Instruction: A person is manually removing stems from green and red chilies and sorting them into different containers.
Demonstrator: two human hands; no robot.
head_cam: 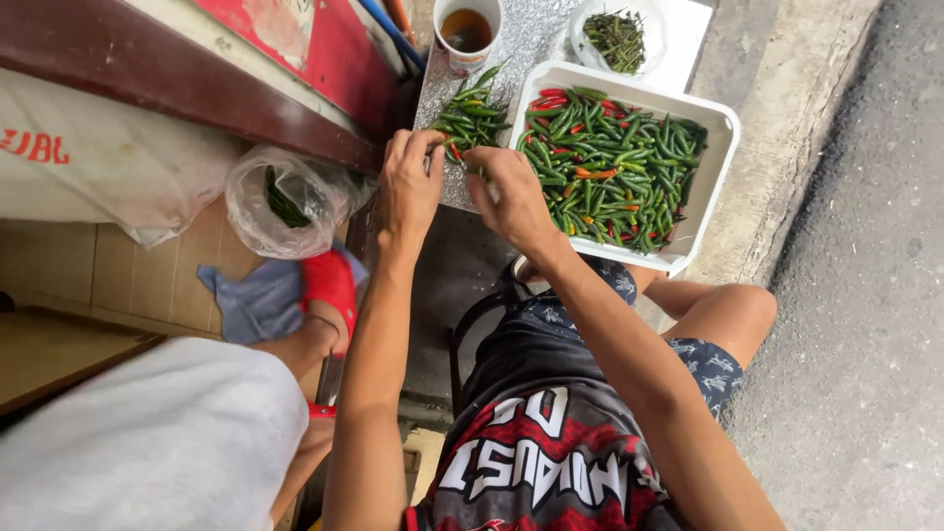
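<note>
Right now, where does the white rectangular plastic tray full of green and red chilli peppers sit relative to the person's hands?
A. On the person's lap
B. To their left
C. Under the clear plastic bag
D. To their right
D: the white rectangular plastic tray of green and red chilli peppers lies right of the left hand and the right hand.

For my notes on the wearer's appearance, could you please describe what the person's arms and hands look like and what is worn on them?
Both arms are bare from shoulder to wrist, with no sleeves, gloves, watch or rings visible on the left hand or right hand. The person wears a sleeveless black, red and white jersey with large lettering, and dark patterned shorts.
</note>
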